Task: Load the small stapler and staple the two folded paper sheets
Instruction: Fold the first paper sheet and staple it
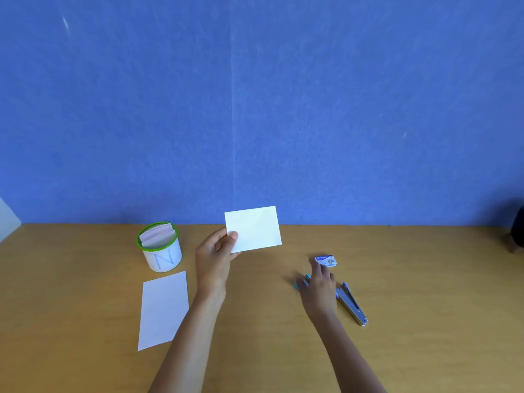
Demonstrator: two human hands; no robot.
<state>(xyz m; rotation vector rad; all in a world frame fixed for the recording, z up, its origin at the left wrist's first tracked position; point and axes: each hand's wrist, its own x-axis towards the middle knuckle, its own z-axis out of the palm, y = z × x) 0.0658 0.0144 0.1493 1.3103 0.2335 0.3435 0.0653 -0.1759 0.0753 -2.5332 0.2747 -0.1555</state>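
Stapler [351, 304] lies on the wooden table [425, 279], right of centre. Its long axis runs on a diagonal: the silver metal end points toward the person and to the right, and the other end points away and to the left. There, small blue parts peek out beside the fingertips. The middle of it is hidden under the right hand [319, 290], so I cannot tell how far it is opened.

The right hand rests over the stapler with its back up and its fingers spread and stretched out rather than curled. One fingertip reaches up to the small box of staples [326, 260], which sits just beyond the stapler.

Up and to the left, the left hand [214, 251] pinches one folded paper sheet [253, 228] by its lower left corner, thumb on the front face. It holds the sheet raised above the table, long side roughly level and face toward the camera. The second folded sheet [164, 309] lies flat on the table well to the left, long axis running away from the person, with the left forearm crossing its near right corner.

Just beyond that sheet stands a white cup [163, 258] with a green rim, holding more folded papers. A blue wall [255, 95] backs the table, and a dark shape [517, 231] shows at the far right edge, too cut off to identify.
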